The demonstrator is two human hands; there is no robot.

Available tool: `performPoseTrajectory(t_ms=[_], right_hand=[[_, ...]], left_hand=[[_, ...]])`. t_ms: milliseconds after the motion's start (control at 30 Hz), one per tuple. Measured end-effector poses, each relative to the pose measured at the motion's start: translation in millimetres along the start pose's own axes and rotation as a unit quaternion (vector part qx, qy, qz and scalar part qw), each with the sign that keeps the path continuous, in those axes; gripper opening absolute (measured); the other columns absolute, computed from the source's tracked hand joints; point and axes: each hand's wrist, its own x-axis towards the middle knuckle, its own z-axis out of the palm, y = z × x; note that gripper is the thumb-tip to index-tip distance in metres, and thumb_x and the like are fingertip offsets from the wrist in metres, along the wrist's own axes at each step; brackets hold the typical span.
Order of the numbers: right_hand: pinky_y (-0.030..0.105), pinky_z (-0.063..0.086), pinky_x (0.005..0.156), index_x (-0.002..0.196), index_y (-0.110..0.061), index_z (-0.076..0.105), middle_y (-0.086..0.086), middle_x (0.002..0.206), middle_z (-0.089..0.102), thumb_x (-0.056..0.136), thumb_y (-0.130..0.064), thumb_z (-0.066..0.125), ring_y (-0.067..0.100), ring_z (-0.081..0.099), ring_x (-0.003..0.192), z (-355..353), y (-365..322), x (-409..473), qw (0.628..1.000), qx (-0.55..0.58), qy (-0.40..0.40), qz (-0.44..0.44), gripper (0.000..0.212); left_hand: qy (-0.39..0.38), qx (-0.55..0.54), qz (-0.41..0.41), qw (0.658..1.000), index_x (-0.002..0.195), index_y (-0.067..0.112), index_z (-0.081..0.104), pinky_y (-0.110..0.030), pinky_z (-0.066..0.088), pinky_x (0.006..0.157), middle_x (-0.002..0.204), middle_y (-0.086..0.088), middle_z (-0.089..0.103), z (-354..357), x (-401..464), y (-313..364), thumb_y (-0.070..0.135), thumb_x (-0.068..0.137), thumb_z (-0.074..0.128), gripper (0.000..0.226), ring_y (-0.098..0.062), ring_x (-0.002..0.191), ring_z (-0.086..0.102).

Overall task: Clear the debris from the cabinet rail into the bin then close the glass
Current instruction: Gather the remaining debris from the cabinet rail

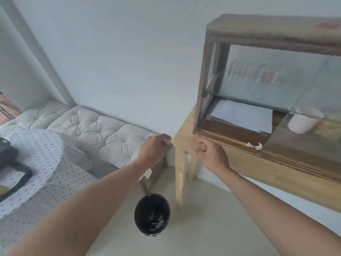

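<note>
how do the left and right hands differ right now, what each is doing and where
The left hand pinches a small white scrap out in the air, above the black bin; the right hand is curled loosely, apparently empty, at the wooden table corner. The left is off the table; the right overlaps its edge. Both are bare, raised at similar height.

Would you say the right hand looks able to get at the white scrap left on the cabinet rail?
Probably yes. The right hand is by the table corner, and the white scrap lies on the open rail to its right, left of the glass, with nothing between.
</note>
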Motion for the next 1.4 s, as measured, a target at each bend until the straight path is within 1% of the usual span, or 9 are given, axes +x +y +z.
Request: performPoseTrajectory(t_ms=[100, 233, 400, 567, 633, 800, 900, 1067, 1400], right_hand=[[0.039, 0.057, 0.084, 0.118, -0.03, 0.074, -0.002, 0.098, 0.078, 0.091, -0.039, 0.071, 0.028, 0.073, 0.103, -34, 16, 1, 0.999, 0.003, 0.042, 0.013, 0.028], [0.034, 0.052, 0.074, 0.117, -0.026, 0.076, -0.015, 0.072, 0.06, 0.09, -0.036, 0.074, 0.027, 0.074, 0.093, -75, 47, -2, 0.995, 0.011, 0.09, 0.037, 0.028], [0.034, 0.051, 0.078, 0.124, -0.03, 0.072, -0.007, 0.092, 0.07, 0.094, -0.041, 0.07, 0.023, 0.072, 0.103, -109, 86, -10, 0.989, 0.019, 0.121, 0.081, 0.032], [0.034, 0.047, 0.07, 0.123, -0.026, 0.073, -0.016, 0.069, 0.054, 0.095, -0.04, 0.071, 0.025, 0.071, 0.092, -128, 116, -17, 0.985, -0.003, 0.138, 0.1, 0.032], [0.033, 0.045, 0.068, 0.127, -0.024, 0.073, -0.017, 0.067, 0.053, 0.095, -0.037, 0.07, 0.026, 0.071, 0.09, -131, 123, -16, 0.986, -0.022, 0.136, 0.1, 0.034], [0.041, 0.052, 0.079, 0.149, -0.029, 0.056, 0.004, 0.113, 0.078, 0.102, -0.036, 0.058, 0.036, 0.071, 0.11, -131, 127, -11, 0.98, -0.159, 0.087, 0.079, 0.048], [0.042, 0.049, 0.079, 0.155, -0.028, 0.046, 0.011, 0.115, 0.075, 0.105, -0.032, 0.049, 0.039, 0.07, 0.109, -129, 127, -7, 0.965, -0.244, 0.048, 0.085, 0.05], [0.038, 0.035, 0.07, 0.133, -0.02, 0.056, 0.011, 0.106, 0.075, 0.102, -0.019, 0.049, 0.038, 0.072, 0.102, -124, 123, -4, 0.941, -0.322, 0.033, 0.096, 0.032], [0.037, 0.039, 0.063, 0.127, -0.021, 0.056, 0.01, 0.093, 0.077, 0.1, -0.014, 0.051, 0.04, 0.074, 0.087, -122, 125, -2, 0.939, -0.328, 0.064, 0.074, 0.028]], left_hand=[[-0.006, 0.002, 0.042, 0.999, 0.124, 0.039, 0.073, -0.033, 0.054, 0.078, 0.092, 0.015, 0.074, 11, 15, 39, 0.046, 0.099, 0.068, 0.027, -0.014, 0.092, 0.067], [-0.03, 0.002, 0.093, 0.995, 0.126, 0.037, 0.073, -0.036, 0.057, 0.082, 0.091, 0.015, 0.075, 35, 28, 86, 0.046, 0.1, 0.067, 0.028, -0.018, 0.092, 0.069], [-0.045, -0.007, 0.146, 0.988, 0.125, 0.034, 0.074, -0.034, 0.054, 0.074, 0.086, 0.012, 0.073, 72, 37, 135, 0.041, 0.099, 0.068, 0.028, -0.019, 0.088, 0.068], [-0.065, -0.013, 0.181, 0.981, 0.117, 0.031, 0.078, -0.03, 0.044, 0.062, 0.083, 0.011, 0.072, 112, 39, 172, 0.037, 0.096, 0.072, 0.022, -0.025, 0.092, 0.072], [-0.077, -0.017, 0.185, 0.98, 0.121, 0.033, 0.077, -0.034, 0.05, 0.069, 0.087, 0.01, 0.075, 125, 40, 183, 0.038, 0.096, 0.073, 0.026, -0.025, 0.095, 0.072], [-0.097, 0.005, 0.178, 0.979, 0.111, 0.025, 0.077, -0.038, 0.058, 0.075, 0.09, 0.007, 0.078, 151, 46, 200, 0.043, 0.094, 0.073, 0.025, -0.027, 0.095, 0.072], [-0.114, 0.014, 0.179, 0.977, 0.108, 0.027, 0.075, -0.036, 0.053, 0.068, 0.086, 0.009, 0.074, 160, 50, 207, 0.044, 0.095, 0.071, 0.022, -0.027, 0.094, 0.072], [-0.128, 0.022, 0.189, 0.973, 0.126, 0.041, 0.075, -0.033, 0.048, 0.066, 0.093, 0.007, 0.077, 165, 55, 213, 0.049, 0.098, 0.067, 0.03, -0.025, 0.096, 0.072], [-0.115, -0.023, 0.182, 0.976, 0.113, 0.032, 0.084, -0.037, 0.061, 0.077, 0.1, 0.004, 0.082, 166, 64, 208, 0.047, 0.098, 0.073, 0.024, -0.021, 0.098, 0.074]])
